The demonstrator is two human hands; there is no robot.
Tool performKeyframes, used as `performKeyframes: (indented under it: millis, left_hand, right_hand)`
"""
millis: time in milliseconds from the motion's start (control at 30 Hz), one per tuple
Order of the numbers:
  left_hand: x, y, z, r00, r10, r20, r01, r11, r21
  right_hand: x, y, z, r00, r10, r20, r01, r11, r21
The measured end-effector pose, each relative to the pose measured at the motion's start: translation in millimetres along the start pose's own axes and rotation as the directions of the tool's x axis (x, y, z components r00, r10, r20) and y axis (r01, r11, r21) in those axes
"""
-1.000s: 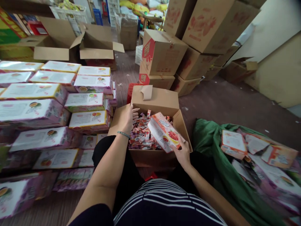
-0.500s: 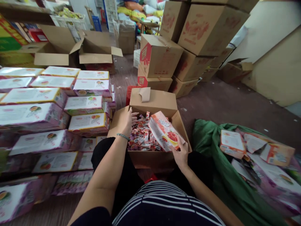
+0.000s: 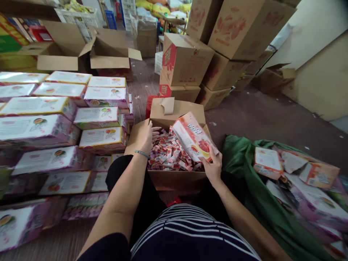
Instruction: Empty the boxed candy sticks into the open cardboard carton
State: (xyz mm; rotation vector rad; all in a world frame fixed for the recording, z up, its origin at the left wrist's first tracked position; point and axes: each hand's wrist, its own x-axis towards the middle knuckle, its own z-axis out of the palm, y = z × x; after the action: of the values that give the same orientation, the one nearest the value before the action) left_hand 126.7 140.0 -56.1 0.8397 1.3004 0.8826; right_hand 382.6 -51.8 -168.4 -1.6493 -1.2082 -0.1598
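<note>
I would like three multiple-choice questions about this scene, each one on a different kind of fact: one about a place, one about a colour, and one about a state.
1. Where is the bracelet?
A. On the right wrist
B. On the left wrist
C. On the box flap

2. What colour is the fabric to the right of the open cardboard box?
A. Blue
B. Yellow
C. Green

3. What is the state of the pink-and-white carton?
A. Tilted and gripped by the right hand
B. Lying flat on the floor
C. Closed under the sachets

Answers:
1. B, because the bracelet sits just behind the left hand.
2. C, because the fabric shows plainly green.
3. A, because the right hand grips its lower edge while it leans above the sachets.
</note>
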Motion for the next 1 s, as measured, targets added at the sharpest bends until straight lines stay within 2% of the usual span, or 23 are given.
performKeyframes:
  millis: [200,400,500,600,667,700,767,833,933,1000]
  left_hand:
    - [1.8,-1.3,-1.0,1.000,-0.009,-0.023,0.008,1.000,-0.004]
    - [2.9,-3.4,-0.5,1.000,0.011,0.006,-0.011,1.000,0.001]
    - [4.6,-5.6,0.1,1.000,0.010,0.004,-0.010,1.000,-0.004]
    - [7.2,-7.6,1.7,1.000,0.005,-0.005,-0.005,1.000,-0.010]
    - [7.7,-9.2,4.2,1.000,0.009,0.001,-0.009,1.000,0.005]
    - [6.7,-10.4,6.2,1.000,0.029,0.006,-0.029,0.999,0.023]
    - [1.2,-14.3,11.7,0.988,0.146,0.044,-0.150,0.985,0.085]
    - [-9.7,-21.3,18.6,0.929,0.343,0.136,-0.363,0.917,0.166]
    - [-31.0,-37.5,29.1,0.744,0.586,0.321,-0.665,0.698,0.267]
    - [-41.9,-49.3,34.5,0.616,0.695,0.372,-0.788,0.526,0.321]
  right_hand:
    - [11.3,10.7,-1.1,0.996,0.022,0.090,-0.021,1.000,-0.016]
    - [19.8,22.3,-5.3,0.993,0.078,0.093,-0.076,0.997,-0.022]
    - [22.7,23.1,-8.4,0.983,0.159,0.094,-0.161,0.987,0.008]
    - [24.0,23.4,-10.0,0.955,0.249,0.160,-0.261,0.963,0.061]
    - [24.5,24.9,-9.8,0.906,0.374,0.200,-0.410,0.892,0.190]
    - [25.0,26.0,-9.4,0.856,0.463,0.229,-0.514,0.810,0.282]
    - [26.6,27.9,-7.9,0.717,0.599,0.355,-0.694,0.568,0.443]
    - [28.8,27.8,-5.9,0.614,0.598,0.516,-0.782,0.368,0.503]
    - [30.8,20.1,-3.1,0.546,0.499,0.674,-0.832,0.226,0.507]
    - [30.6,10.7,-1.4,0.505,0.431,0.748,-0.856,0.141,0.497]
